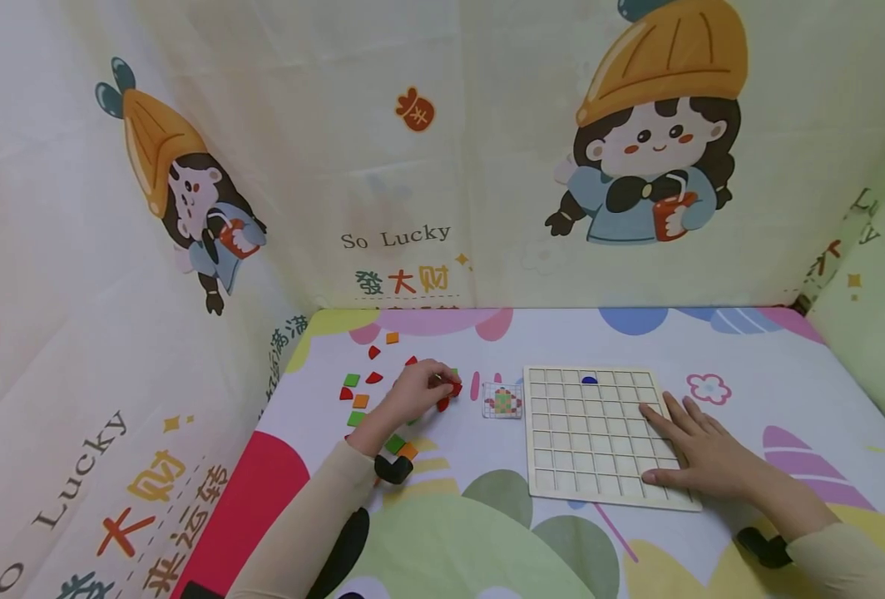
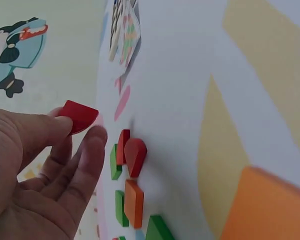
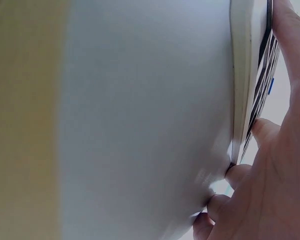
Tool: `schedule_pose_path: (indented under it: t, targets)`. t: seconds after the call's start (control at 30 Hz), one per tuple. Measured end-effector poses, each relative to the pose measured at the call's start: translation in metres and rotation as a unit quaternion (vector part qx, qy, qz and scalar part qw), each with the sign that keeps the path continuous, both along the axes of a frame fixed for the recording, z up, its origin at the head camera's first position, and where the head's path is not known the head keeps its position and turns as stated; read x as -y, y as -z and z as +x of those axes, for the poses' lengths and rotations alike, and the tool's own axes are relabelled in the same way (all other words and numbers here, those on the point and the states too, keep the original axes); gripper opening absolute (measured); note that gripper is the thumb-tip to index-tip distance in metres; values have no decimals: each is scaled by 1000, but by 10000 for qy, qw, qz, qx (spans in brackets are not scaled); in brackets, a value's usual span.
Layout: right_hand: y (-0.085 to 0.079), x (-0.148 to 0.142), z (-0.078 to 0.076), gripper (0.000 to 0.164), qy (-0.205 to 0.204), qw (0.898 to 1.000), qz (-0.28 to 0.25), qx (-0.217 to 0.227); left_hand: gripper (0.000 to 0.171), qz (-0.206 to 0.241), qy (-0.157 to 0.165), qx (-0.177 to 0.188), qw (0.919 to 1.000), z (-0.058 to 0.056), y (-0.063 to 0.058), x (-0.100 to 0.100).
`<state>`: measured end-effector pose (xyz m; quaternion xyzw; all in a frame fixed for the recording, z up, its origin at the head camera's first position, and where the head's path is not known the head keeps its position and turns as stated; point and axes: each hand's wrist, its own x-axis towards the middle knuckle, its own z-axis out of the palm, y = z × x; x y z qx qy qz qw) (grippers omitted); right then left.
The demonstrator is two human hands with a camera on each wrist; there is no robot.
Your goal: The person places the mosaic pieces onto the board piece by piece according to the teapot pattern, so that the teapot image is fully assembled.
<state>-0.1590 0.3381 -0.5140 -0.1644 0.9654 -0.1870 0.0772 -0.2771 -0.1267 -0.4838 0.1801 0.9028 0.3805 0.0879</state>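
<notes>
Red piece [image 2: 80, 117] pinched by left hand [image 1: 420, 391], seemingly pick-up step; right hand [image 1: 703, 448], fingers extended, touches grid board [image 1: 580, 433]; next likely needs carrying over.

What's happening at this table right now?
A person's left grip is pinching a red piece beside some loose red, green and orange pieces. Their right grip rests on the right side of a gridded board, where one blue piece sits near the far edge. A small pattern card lies just left of the board.
</notes>
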Motion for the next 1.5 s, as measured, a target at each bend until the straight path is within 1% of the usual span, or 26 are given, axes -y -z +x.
schedule_pose_path:
  t: [0.17,0.23,0.33,0.43,0.5,0.67,0.73,0.8,0.93,1.07,1.17,1.3,1.4,1.5]
  targets:
    - [2,-1,-1,109,30,10000,11,10,10,331,-6,148,9993,1,1,-9]
    - [2,-2,-1,109,17,10000,1,-11,11,455,23,182,9988,1,2,-12]
    - [3,-2,-1,109,38,10000,-9,5,17,531,145,126,9984,1,5,-16]
    - [2,-3,-1,109,63,10000,-20,40,22,466,238,58,9986,2,6,-21]
    - [2,-2,-1,109,72,10000,-28,51,25,448,238,55,9987,2,7,-24]
    - [0,-3,-1,108,57,10000,-7,13,16,544,186,28,9983,1,6,-36]
    - [0,-3,-1,108,50,10000,7,-3,13,515,133,58,9986,1,7,-42]
    - [0,-4,-2,107,26,10000,29,-39,11,426,43,130,9990,1,8,-48]
    - [0,-4,-2,107,10,10000,55,-48,9,385,-68,271,9989,0,7,-58]
    - [0,-4,-1,108,41,10000,58,0,8,469,-92,244,9986,-2,5,-65]
    - [-1,-4,-1,108,63,10000,44,20,7,506,-35,152,9986,-5,5,-70]
    - [-2,-4,-1,108,43,10000,-6,-13,9,610,111,128,9980,-9,4,-77]
    - [-2,-3,-1,107,14,10000,-34,-49,13,654,201,185,9975,-10,2,-83]
    - [-2,-3,-1,107,6,10000,-33,-43,17,603,260,198,9976,-12,0,-91]
